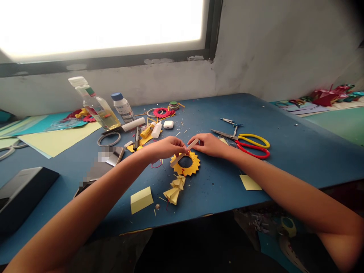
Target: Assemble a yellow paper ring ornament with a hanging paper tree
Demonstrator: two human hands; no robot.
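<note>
Above the yellow paper ring [185, 163], a wooden stick [184, 152] is pinched at both ends, left hand [166, 148] nearer-left, right hand [209, 145] farther-right, its long axis slanting between them.

Left hand [165, 148] and right hand [209, 145] pinch, fingertips nearly meeting.

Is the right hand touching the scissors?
Apart. The head view shows bare blue table between the right hand and the scissors; that hand's fingertips are at the stick over the yellow paper ring.

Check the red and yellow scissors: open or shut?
Open. The scissors lie flat on the blue table beside the right hand, handles spread, one red, one yellow, blades slightly parted.
</note>
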